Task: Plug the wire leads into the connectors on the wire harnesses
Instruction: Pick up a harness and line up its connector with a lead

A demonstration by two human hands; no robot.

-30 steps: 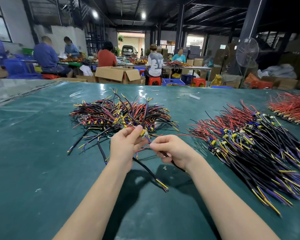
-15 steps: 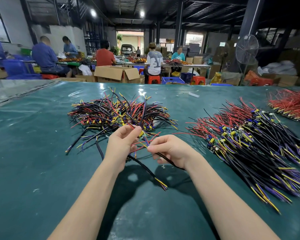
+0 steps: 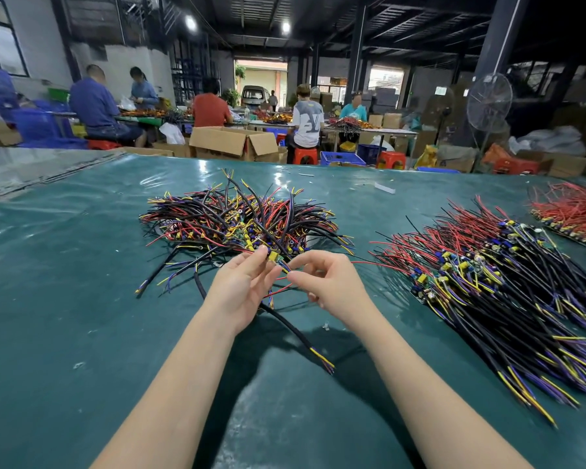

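While aloft, left hand [image 3: 242, 287], right hand [image 3: 332, 287] on harness [image 3: 293, 329].

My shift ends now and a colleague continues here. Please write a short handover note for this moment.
Left hand pinches the yellow connector of one harness; its black cable hangs down to the table. Right hand pinches the thin wire leads right at the connector. Whether they are seated is not visible. Tangled pile lies ahead, ordered pile on the right, red pile far right. To do: finish this plug, then go on with the rest.
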